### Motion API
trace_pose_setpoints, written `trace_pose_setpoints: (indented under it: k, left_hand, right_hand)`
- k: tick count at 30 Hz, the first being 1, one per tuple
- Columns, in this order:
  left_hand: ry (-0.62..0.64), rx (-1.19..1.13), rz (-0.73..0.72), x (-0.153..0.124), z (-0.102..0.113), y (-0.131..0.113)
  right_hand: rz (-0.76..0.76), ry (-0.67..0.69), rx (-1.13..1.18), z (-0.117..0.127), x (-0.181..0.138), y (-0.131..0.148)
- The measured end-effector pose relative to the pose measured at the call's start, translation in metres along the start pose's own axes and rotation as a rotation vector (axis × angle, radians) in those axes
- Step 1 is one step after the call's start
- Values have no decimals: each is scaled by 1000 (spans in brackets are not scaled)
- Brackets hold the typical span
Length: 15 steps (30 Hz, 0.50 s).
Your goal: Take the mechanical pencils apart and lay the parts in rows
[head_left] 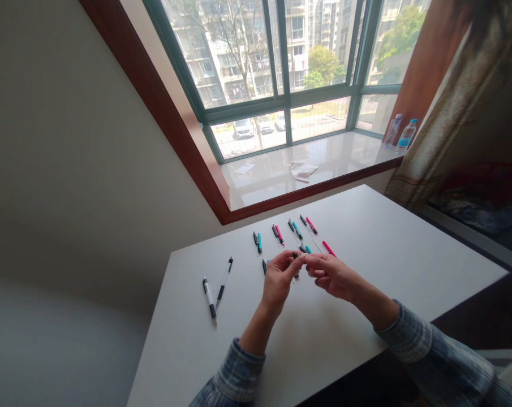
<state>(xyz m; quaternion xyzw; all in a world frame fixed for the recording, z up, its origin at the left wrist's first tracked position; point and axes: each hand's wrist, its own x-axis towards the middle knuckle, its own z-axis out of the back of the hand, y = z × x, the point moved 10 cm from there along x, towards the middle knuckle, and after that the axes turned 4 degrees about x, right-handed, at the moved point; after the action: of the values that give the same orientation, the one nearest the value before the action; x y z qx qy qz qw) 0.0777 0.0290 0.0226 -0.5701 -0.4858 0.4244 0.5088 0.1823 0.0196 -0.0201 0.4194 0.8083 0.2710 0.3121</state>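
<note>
My left hand (280,277) is closed around a small black pen part (295,256), mostly hidden by the fingers. Pressed up against it, the fingertips of my right hand (332,276) pinch together; what they hold is too small to make out. Beyond both hands lie pen parts in small groups: a black and a teal barrel (259,243), a black and a pink barrel (279,234), and others like them with thin refills beside. A pink barrel (329,249) lies just past my right hand. Some parts are covered by my hands.
Two white-and-black pens, one upright in view (210,301) and one slanted (224,281), lie on the left of the white table (408,254). Behind it, the window sill (264,189) carries a crumpled cloth (302,170) and plastic bottles (407,135). A curtain (442,113) hangs at right.
</note>
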Motion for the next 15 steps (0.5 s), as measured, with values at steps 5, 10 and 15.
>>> trace_pose_setpoints:
  k: [5, 10, 15]
  left_hand:
    - [-6, -156, 40, -1, -3, 2]
    - [-138, -307, 53, -1, 13, -7]
    - [-165, -276, 83, -3, 17, -7]
  right_hand:
    - [104, -31, -198, -1, -6, 15]
    - [407, -251, -817, 23, -27, 65]
    - [585, -598, -1362, 51, -51, 103]
